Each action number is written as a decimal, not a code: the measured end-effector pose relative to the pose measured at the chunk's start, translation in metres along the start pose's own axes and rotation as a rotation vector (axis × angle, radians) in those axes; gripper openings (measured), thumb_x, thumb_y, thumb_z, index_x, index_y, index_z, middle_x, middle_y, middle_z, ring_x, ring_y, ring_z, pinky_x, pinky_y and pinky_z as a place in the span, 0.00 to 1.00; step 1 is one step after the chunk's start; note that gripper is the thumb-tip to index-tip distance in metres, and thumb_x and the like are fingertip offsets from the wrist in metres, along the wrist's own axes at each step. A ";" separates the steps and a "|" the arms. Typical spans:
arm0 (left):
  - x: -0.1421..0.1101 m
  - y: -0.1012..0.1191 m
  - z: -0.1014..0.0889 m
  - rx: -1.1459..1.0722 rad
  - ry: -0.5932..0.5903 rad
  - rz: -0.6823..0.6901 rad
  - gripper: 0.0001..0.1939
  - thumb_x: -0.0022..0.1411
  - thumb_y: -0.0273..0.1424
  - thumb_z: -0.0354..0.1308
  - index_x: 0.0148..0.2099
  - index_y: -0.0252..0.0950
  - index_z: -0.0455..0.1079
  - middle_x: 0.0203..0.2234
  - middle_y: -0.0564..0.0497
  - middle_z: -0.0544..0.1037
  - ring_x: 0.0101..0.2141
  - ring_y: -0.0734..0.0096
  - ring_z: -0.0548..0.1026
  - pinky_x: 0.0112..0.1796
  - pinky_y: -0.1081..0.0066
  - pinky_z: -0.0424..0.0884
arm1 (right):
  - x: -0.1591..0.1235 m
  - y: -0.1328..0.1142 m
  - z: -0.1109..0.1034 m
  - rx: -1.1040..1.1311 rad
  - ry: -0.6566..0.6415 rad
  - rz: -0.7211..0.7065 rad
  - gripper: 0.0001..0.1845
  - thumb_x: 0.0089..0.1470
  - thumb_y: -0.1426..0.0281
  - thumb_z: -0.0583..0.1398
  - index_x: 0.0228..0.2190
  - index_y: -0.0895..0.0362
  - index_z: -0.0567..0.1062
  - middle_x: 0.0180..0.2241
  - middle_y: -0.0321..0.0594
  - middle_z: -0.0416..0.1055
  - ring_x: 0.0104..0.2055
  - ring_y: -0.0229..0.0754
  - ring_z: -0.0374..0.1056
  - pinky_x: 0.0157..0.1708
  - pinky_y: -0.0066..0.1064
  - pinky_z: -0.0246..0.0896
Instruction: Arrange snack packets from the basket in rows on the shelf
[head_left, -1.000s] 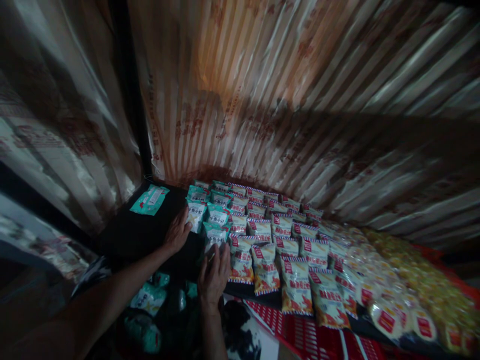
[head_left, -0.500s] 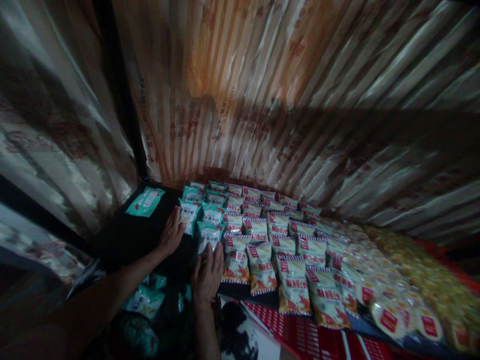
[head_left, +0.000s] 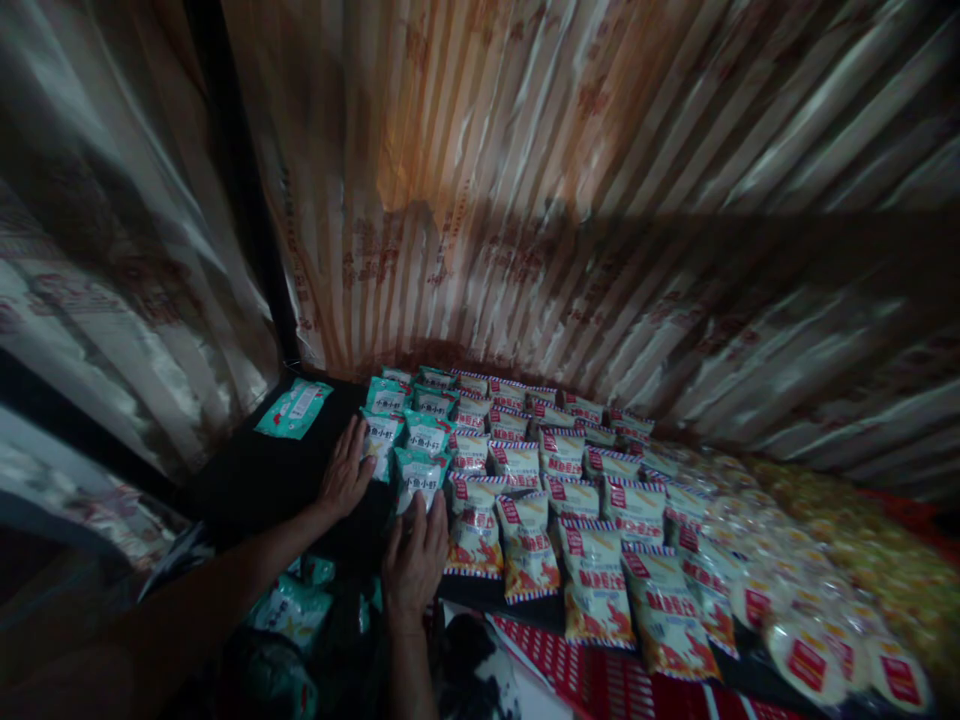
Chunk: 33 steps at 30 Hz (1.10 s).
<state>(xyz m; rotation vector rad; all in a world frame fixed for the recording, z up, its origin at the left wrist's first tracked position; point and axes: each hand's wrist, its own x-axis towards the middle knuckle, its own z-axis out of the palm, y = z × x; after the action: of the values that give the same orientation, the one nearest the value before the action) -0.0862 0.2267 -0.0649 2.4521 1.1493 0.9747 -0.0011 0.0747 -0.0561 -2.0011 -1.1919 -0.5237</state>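
My left hand (head_left: 346, 470) lies along the left side of a green-and-white snack bag (head_left: 382, 438), its fingers stretched out. With its fingertips on the lower part of the front green snack bag (head_left: 417, 476), my right hand (head_left: 415, 555) stays flat, fingers extended; they partly cover that bag. Behind these, more green bags (head_left: 388, 398) stand in two overlapping columns. To their right are rows of cream-and-orange snack bags (head_left: 597, 580) with striped edges. All rest on a black surface (head_left: 247, 470).
A single green packet (head_left: 294, 409) lies flat at the back left. More green bags (head_left: 291, 612) sit below my forearms. Round clear-wrapped items (head_left: 806, 664) and yellow packets (head_left: 911, 560) fill the right. A red perforated basket (head_left: 547, 660) is below the front edge; striped sheeting (head_left: 480, 260) hangs behind.
The view has shifted slightly, so the right-hand goods appear lower and farther right. Both hands keep nearly the same places against the green bags.
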 end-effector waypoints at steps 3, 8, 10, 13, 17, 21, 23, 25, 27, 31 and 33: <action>0.000 0.002 -0.002 0.007 -0.009 0.027 0.29 0.68 0.38 0.37 0.67 0.37 0.37 0.66 0.43 0.38 0.64 0.58 0.42 0.59 0.53 0.49 | 0.000 0.001 0.001 -0.001 0.005 -0.006 0.21 0.59 0.69 0.52 0.53 0.61 0.64 0.58 0.56 0.56 0.59 0.54 0.53 0.47 0.45 0.60; 0.001 0.001 0.000 0.006 -0.076 0.023 0.29 0.68 0.39 0.37 0.67 0.36 0.40 0.66 0.42 0.37 0.64 0.58 0.42 0.59 0.54 0.49 | 0.000 0.001 0.001 -0.013 0.013 -0.012 0.21 0.58 0.69 0.52 0.53 0.61 0.64 0.57 0.57 0.57 0.59 0.54 0.54 0.47 0.46 0.60; 0.002 0.000 0.002 0.007 -0.091 0.012 0.29 0.68 0.39 0.37 0.67 0.36 0.39 0.66 0.42 0.37 0.64 0.57 0.42 0.59 0.54 0.49 | 0.001 0.000 0.001 -0.010 0.010 -0.010 0.21 0.58 0.69 0.52 0.53 0.61 0.64 0.57 0.57 0.57 0.59 0.54 0.54 0.47 0.46 0.60; 0.002 -0.002 0.003 0.007 -0.108 -0.009 0.29 0.68 0.39 0.37 0.67 0.37 0.38 0.66 0.43 0.38 0.64 0.58 0.44 0.59 0.55 0.50 | 0.001 0.000 0.001 0.000 0.001 -0.006 0.21 0.59 0.69 0.52 0.53 0.61 0.64 0.57 0.57 0.56 0.59 0.54 0.54 0.47 0.46 0.60; 0.001 -0.003 0.006 0.006 -0.092 -0.013 0.30 0.68 0.40 0.37 0.67 0.36 0.36 0.66 0.42 0.41 0.64 0.59 0.45 0.59 0.56 0.50 | 0.001 0.001 0.001 0.005 0.006 -0.011 0.20 0.59 0.69 0.52 0.52 0.61 0.64 0.57 0.57 0.56 0.59 0.54 0.54 0.47 0.47 0.60; 0.001 -0.004 0.008 0.001 -0.067 -0.010 0.31 0.68 0.40 0.36 0.68 0.35 0.32 0.65 0.41 0.43 0.64 0.59 0.45 0.59 0.56 0.51 | 0.001 0.001 0.002 0.000 0.026 -0.017 0.21 0.59 0.69 0.52 0.53 0.61 0.64 0.57 0.57 0.57 0.59 0.54 0.53 0.47 0.47 0.61; 0.001 -0.004 0.009 0.000 -0.078 -0.006 0.31 0.68 0.40 0.37 0.68 0.36 0.33 0.65 0.41 0.43 0.63 0.60 0.45 0.59 0.56 0.51 | 0.000 0.001 0.003 -0.007 0.025 -0.013 0.21 0.59 0.69 0.51 0.53 0.61 0.64 0.57 0.57 0.57 0.59 0.54 0.53 0.47 0.46 0.60; 0.001 -0.004 0.009 0.002 -0.093 -0.010 0.31 0.68 0.40 0.37 0.67 0.36 0.33 0.65 0.41 0.44 0.63 0.60 0.47 0.59 0.56 0.51 | 0.000 0.001 0.003 -0.016 0.015 -0.011 0.21 0.59 0.69 0.51 0.53 0.61 0.64 0.57 0.57 0.57 0.59 0.54 0.53 0.47 0.46 0.60; 0.001 -0.004 0.009 0.006 -0.106 -0.022 0.31 0.68 0.40 0.37 0.67 0.36 0.34 0.65 0.41 0.45 0.63 0.60 0.48 0.59 0.56 0.52 | 0.000 0.001 0.003 -0.022 0.002 -0.009 0.21 0.59 0.69 0.51 0.53 0.61 0.64 0.57 0.57 0.57 0.59 0.54 0.53 0.47 0.46 0.60; 0.001 -0.001 0.006 0.008 -0.106 -0.026 0.31 0.68 0.39 0.37 0.67 0.36 0.33 0.65 0.40 0.45 0.63 0.60 0.48 0.58 0.56 0.53 | 0.000 0.001 0.003 -0.021 0.005 -0.006 0.20 0.59 0.69 0.51 0.53 0.60 0.64 0.57 0.57 0.57 0.60 0.54 0.53 0.47 0.46 0.60; 0.001 0.000 0.004 0.009 -0.095 -0.015 0.30 0.68 0.39 0.37 0.67 0.36 0.33 0.65 0.39 0.44 0.63 0.59 0.47 0.58 0.56 0.52 | 0.000 0.000 0.002 -0.020 0.008 0.009 0.21 0.59 0.68 0.51 0.54 0.60 0.63 0.57 0.58 0.57 0.60 0.54 0.53 0.48 0.48 0.60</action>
<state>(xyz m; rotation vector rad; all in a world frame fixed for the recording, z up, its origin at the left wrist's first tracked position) -0.0825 0.2273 -0.0675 2.4644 1.1412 0.8414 -0.0009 0.0760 -0.0577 -2.0180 -1.1770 -0.5404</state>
